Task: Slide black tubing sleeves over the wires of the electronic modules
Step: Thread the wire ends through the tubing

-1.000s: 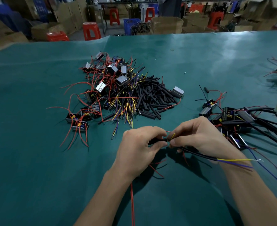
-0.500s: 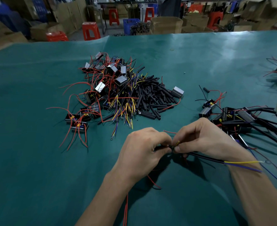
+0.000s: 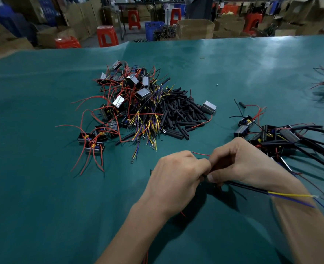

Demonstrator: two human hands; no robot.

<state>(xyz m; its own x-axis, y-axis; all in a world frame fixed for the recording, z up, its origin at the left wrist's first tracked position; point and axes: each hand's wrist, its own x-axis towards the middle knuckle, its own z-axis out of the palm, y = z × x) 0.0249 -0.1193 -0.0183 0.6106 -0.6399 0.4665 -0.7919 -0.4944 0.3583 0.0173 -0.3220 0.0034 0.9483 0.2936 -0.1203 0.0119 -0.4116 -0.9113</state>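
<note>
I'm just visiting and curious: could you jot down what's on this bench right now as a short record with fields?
surface: green table cover
left hand: pinches the work piece where it meets the right hand
right hand: pinches a black sleeve, yellow and blue wires sticking out of it
centre pile: unsleeved modules beside loose black sleeves
right pile: sleeved modules
background: red stools, cardboard boxes

On our green-covered table (image 3: 43, 187) we see unsleeved modules (image 3: 123, 103), loose black sleeves (image 3: 182, 113) and sleeved modules (image 3: 275, 138).
</note>
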